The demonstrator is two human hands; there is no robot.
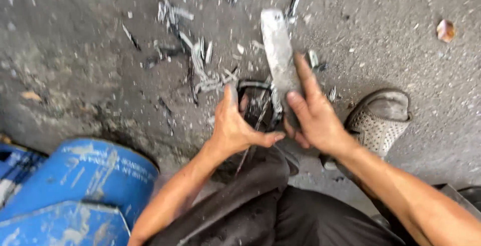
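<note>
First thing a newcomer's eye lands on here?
At centre, the right hand grips a flat grey metal bar pointing up the frame, while the left hand holds a dark object beside it. Metal scraps litter the concrete floor above; a blue drum sits bottom left.

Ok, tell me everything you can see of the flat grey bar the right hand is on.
The bar is a long, flat slab of dull grey metal, by its look, with a rounded far end and scuffed, pale-streaked faces. It lies lengthwise away from the person on the concrete floor, amid grey shavings. The right hand grips its near end, index finger stretched along its edge. That end meets a dark object held by the left hand.
</note>
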